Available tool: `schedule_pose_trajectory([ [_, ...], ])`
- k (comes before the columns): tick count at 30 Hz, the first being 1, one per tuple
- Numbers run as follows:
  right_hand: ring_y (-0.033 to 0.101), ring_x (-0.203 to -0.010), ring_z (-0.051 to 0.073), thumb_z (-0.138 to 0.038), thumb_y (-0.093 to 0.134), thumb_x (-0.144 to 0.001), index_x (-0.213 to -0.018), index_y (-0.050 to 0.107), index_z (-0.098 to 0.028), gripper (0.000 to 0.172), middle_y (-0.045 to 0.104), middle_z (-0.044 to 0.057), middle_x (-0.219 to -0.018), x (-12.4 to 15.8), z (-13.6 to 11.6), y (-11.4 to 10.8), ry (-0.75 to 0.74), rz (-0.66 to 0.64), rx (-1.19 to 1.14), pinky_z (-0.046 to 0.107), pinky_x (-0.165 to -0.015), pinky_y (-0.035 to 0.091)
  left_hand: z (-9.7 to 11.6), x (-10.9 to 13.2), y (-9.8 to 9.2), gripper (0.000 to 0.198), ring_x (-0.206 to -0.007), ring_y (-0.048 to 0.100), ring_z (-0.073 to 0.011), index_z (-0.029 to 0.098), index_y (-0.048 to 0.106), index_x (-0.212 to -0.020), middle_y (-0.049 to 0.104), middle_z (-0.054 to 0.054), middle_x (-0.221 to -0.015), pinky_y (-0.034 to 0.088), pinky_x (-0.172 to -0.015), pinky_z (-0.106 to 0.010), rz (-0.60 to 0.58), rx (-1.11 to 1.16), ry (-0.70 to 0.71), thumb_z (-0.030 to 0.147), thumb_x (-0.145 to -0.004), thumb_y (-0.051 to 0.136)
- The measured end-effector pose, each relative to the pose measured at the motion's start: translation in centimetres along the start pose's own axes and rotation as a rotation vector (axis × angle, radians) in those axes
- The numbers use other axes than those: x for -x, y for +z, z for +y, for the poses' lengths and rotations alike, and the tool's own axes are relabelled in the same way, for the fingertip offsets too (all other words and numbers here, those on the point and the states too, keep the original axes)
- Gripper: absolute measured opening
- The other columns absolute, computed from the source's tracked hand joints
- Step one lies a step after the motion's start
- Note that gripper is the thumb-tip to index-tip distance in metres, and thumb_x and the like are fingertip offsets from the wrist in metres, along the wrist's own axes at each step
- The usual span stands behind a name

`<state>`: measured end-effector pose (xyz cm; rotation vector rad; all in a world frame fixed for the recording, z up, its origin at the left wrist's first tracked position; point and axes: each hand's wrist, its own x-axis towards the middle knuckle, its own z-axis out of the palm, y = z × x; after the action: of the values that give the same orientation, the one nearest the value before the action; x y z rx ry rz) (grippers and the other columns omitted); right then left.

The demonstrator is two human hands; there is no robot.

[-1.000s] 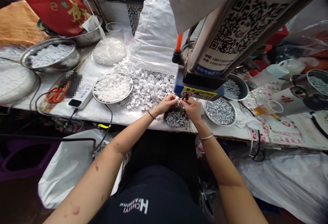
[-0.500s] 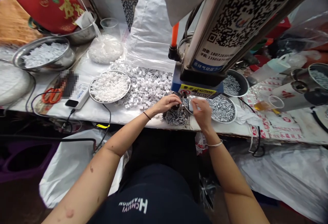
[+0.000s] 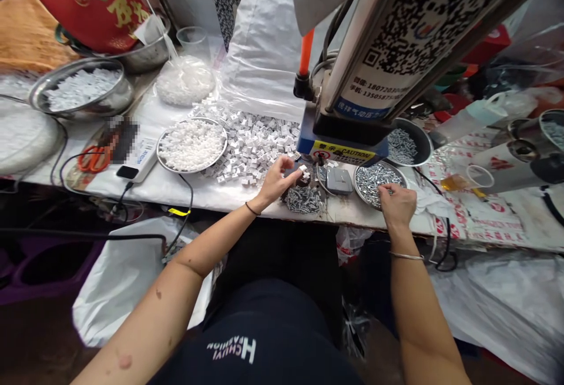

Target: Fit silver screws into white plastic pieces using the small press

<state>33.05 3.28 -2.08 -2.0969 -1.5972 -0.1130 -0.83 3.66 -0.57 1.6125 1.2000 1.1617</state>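
Observation:
My left hand (image 3: 278,182) pinches a small white plastic block (image 3: 304,170) between thumb and fingertips. It is just left of the press head, above a heap of small metal pieces (image 3: 304,200). On the right, my right hand (image 3: 398,204) has its fingertips pressed together at the edge of a round bowl of shiny metal pins (image 3: 374,179). Whether a pin is between those fingers cannot be made out. Between my hands stands a small grey metal box (image 3: 339,180), under the blue press (image 3: 343,150) with a yellow caution label.
Loose white blocks (image 3: 251,144) are piled left of the press. Beside them stands a dish of white plastic pieces (image 3: 192,145). Orange-handled scissors (image 3: 94,158) and a white power strip (image 3: 140,161) lie further left. Another bowl of metal parts (image 3: 403,144) sits behind the pin bowl.
My right hand has moved right, from beneath the press to the bowl of pins. My left hand has drawn slightly left, and the white block now shows in its fingers.

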Motion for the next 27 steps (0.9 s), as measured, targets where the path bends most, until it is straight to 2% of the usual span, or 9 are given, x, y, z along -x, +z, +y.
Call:
schedule_pose_trajectory([
  [2, 0.057, -0.078, 0.026, -0.034, 0.049, -0.079, -0.081, 0.065, -0.016, 0.024, 0.065, 0.012, -0.077, 0.4, -0.8, -0.7, -0.018, 0.025, -0.068, 0.04, -0.074, 0.044, 0.2, 1.5, -0.1, 0.032, -0.084, 0.054, -0.0176, 0.017, 0.064, -0.083, 0.059, -0.005, -0.085, 0.041, -0.079, -0.032, 0.039, -0.251, 0.007, 0.048, -0.074, 0.066],
  [4, 0.061, -0.074, 0.023, -0.035, 0.05, -0.081, -0.088, 0.062, -0.016, 0.024, 0.067, 0.011, -0.081, 1.1, -2.3, -1.3, -0.005, 0.002, -0.236, 0.039, -0.072, 0.047, 0.3, 2.7, 0.1, 0.03, -0.079, 0.052, -0.018, 0.017, 0.065, -0.075, 0.056, -0.004, -0.079, 0.04, -0.076, -0.032, -0.002, -0.426, 0.022, 0.047, -0.071, 0.069],
  [8, 0.067, -0.07, 0.02, -0.041, 0.06, -0.078, -0.087, 0.062, -0.018, 0.025, 0.07, 0.005, -0.075, 3.6, -6.7, -2.0, 0.069, -0.212, -0.747, 0.035, -0.067, 0.054, 0.4, 3.6, 1.0, 0.017, -0.077, 0.053, -0.0182, 0.019, 0.068, -0.077, 0.057, -0.004, -0.077, 0.04, -0.072, -0.032, -0.04, -0.556, 0.052, 0.035, -0.078, 0.065],
  [10, 0.068, -0.072, 0.02, -0.041, 0.065, -0.075, -0.086, 0.067, -0.018, 0.025, 0.072, 0.004, -0.077, 5.1, -8.9, -2.2, 0.031, -0.29, -0.844, 0.035, -0.07, 0.056, 0.6, 3.6, 1.4, 0.014, -0.077, 0.053, -0.0183, 0.018, 0.068, -0.076, 0.058, -0.005, -0.077, 0.04, -0.073, -0.032, -0.047, -0.605, 0.094, 0.029, -0.08, 0.061],
  [12, 0.069, -0.076, 0.02, -0.039, 0.066, -0.075, -0.089, 0.07, -0.02, 0.024, 0.073, 0.004, -0.084, 6.6, -10.8, -2.5, -0.044, -0.316, -0.842, 0.035, -0.074, 0.056, 0.7, 3.6, 1.5, 0.014, -0.078, 0.053, -0.0183, 0.018, 0.067, -0.074, 0.059, -0.007, -0.078, 0.041, -0.074, -0.032, -0.039, -0.622, 0.117, 0.024, -0.082, 0.058],
  [15, 0.07, -0.079, 0.02, -0.034, 0.063, -0.078, -0.096, 0.07, -0.022, 0.023, 0.074, 0.003, -0.085, 8.2, -12.9, -2.7, -0.109, -0.344, -0.827, 0.033, -0.074, 0.056, 0.9, 3.4, 1.1, 0.016, -0.076, 0.054, -0.017, 0.017, 0.068, -0.072, 0.061, -0.006, -0.075, 0.041, -0.074, -0.031, -0.041, -0.473, 0.046, 0.021, -0.081, 0.055],
  [20, 0.068, -0.081, 0.018, -0.027, 0.056, -0.083, -0.089, 0.07, -0.024, 0.015, 0.073, 0.002, -0.087, 8.9, -15.2, -2.6, -0.254, -0.345, -0.718, 0.03, -0.074, 0.054, 1.4, 3.3, 0.1, 0.026, -0.067, 0.055, -0.0123, 0.013, 0.07, -0.082, 0.066, -0.004, -0.076, 0.04, -0.062, -0.024, -0.082, 0.164, -0.298, 0.036, -0.078, 0.058],
  [22, 0.067, -0.08, 0.018, -0.026, 0.054, -0.084, -0.09, 0.07, -0.025, 0.017, 0.072, 0.002, -0.087, 8.8, -15.8, -2.4, -0.295, -0.327, -0.663, 0.03, -0.073, 0.053, 1.5, 3.4, 0.2, 0.031, -0.062, 0.052, -0.0102, 0.012, 0.071, -0.083, 0.066, -0.004, -0.073, 0.038, -0.057, -0.023, -0.101, 0.348, -0.398, 0.04, -0.074, 0.063],
  [27, 0.066, -0.08, 0.017, -0.025, 0.055, -0.084, -0.091, 0.066, -0.025, 0.013, 0.071, 0.002, -0.087, 8.6, -16.9, -2.0, -0.325, -0.355, -0.677, 0.028, -0.072, 0.052, 1.7, 3.8, 0.7, 0.033, -0.056, 0.047, -0.0074, 0.011, 0.072, -0.08, 0.063, -0.002, -0.064, 0.034, -0.053, -0.021, -0.058, 0.502, -0.475, 0.041, -0.068, 0.07],
])
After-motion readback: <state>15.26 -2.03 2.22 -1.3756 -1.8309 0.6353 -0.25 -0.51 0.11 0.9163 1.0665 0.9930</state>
